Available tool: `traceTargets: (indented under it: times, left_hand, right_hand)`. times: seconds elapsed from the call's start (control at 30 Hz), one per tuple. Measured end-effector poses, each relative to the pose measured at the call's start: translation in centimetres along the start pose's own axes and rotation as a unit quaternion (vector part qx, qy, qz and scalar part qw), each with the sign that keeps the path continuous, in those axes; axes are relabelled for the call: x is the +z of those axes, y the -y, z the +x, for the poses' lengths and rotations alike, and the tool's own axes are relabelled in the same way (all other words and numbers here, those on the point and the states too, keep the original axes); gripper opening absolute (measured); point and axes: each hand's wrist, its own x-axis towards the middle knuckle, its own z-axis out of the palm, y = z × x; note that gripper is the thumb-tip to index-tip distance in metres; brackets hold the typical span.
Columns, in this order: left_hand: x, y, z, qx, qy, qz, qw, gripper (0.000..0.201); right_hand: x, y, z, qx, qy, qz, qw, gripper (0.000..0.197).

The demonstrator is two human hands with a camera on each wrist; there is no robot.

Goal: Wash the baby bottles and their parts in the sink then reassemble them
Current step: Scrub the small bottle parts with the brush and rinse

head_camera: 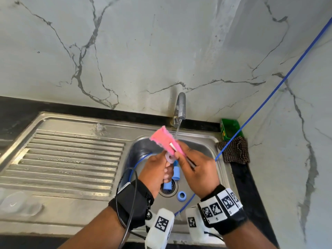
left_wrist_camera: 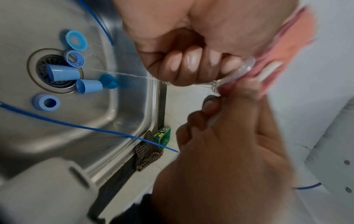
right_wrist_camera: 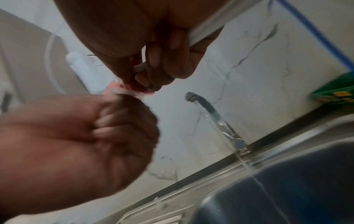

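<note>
Over the sink (head_camera: 139,150), my left hand (head_camera: 166,168) pinches a clear silicone teat (head_camera: 170,158) by its rim. My right hand (head_camera: 180,157) grips the white handle of a pink sponge brush (head_camera: 164,141) and holds the sponge against the teat. In the left wrist view the teat (left_wrist_camera: 246,66) sits between the curled fingers of my left hand (left_wrist_camera: 191,65) and the pink sponge (left_wrist_camera: 289,39). Several blue bottle parts lie around the drain: a ring (head_camera: 182,195) and caps (head_camera: 176,172); the left wrist view shows a ring (left_wrist_camera: 46,102) and a cap (left_wrist_camera: 64,74). Both hands are blurred in the right wrist view.
The faucet (head_camera: 180,106) runs a thin stream into the basin. A green box (head_camera: 230,129) and a checked cloth (head_camera: 233,151) sit at the sink's right corner. A blue cable (head_camera: 269,97) crosses the basin. The ribbed drainboard (head_camera: 71,159) lies left, with a clear lid (head_camera: 19,203).
</note>
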Motion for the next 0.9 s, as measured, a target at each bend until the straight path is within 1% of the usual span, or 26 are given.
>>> traceTargets:
  times: [0.03,0.13,0.17,0.27,0.3,0.4,0.53,0.6,0.67,0.7,0.77,0.8,0.83,0.9]
  left_hand:
    - [0.1,0.0,0.0,-0.004,-0.002,-0.004,1.000,0.038]
    - [-0.4,0.0,0.0,0.008,-0.016,0.000,1.000,0.028]
    - [-0.6,-0.1,-0.1,0.008,-0.013,0.002,1.000,0.028]
    - [-0.7,-0.2,-0.3,-0.002,-0.009,-0.002,1.000,0.040]
    - [-0.7,-0.2,-0.4,-0.001,-0.011,-0.007,1.000,0.041]
    - [-1.1,-0.3,-0.4,-0.002,-0.026,-0.025,0.999,0.039]
    - [-1.1,-0.3,-0.4,-0.001,-0.008,-0.020,1.000,0.041]
    - [-1.2,-0.2,-0.3,0.014,-0.010,-0.020,1.000,0.036]
    - [-1.4,0.0,0.0,0.013,-0.011,-0.014,1.000,0.034]
    - [-1.4,0.1,0.1,0.007,-0.004,-0.010,1.000,0.035]
    - [-1.1,0.2,0.3,-0.003,0.009,-0.009,1.000,0.038]
    - [-0.9,0.2,0.5,-0.004,0.010,-0.009,1.000,0.038]
    - [-0.9,0.2,0.5,-0.005,0.007,-0.013,1.000,0.038]
    - [-1.1,0.4,0.7,-0.007,0.004,-0.019,1.000,0.036]
  right_hand:
    - [0.1,-0.1,0.0,0.005,0.001,0.002,1.000,0.039]
    - [0.9,0.6,-0.4,-0.047,0.056,0.000,0.997,0.039]
    - [0.9,0.5,-0.4,-0.052,0.061,-0.010,0.997,0.039]
    - [1.1,-0.3,0.5,-0.004,0.026,-0.022,0.999,0.038]
    - [1.3,0.0,0.5,-0.005,0.027,-0.018,0.999,0.039]
    - [2.0,0.8,0.0,-0.041,0.050,-0.011,0.998,0.039]
    - [1.9,-0.2,0.8,0.000,0.025,-0.012,1.000,0.039]
    - [2.1,0.7,0.2,-0.032,0.044,-0.003,0.999,0.038]
    - [2.1,0.9,-0.4,-0.064,0.056,-0.013,0.996,0.036]
    - [2.0,0.4,-0.2,-0.053,0.047,-0.024,0.997,0.036]
    - [1.9,-0.5,0.4,0.010,0.009,-0.027,1.000,0.039]
    - [1.9,-0.5,0.5,0.027,0.002,-0.022,0.999,0.040]
    - [2.0,-0.2,0.4,0.021,0.007,-0.015,1.000,0.039]
    - [2.0,0.3,-0.1,-0.018,0.035,-0.006,0.999,0.038]
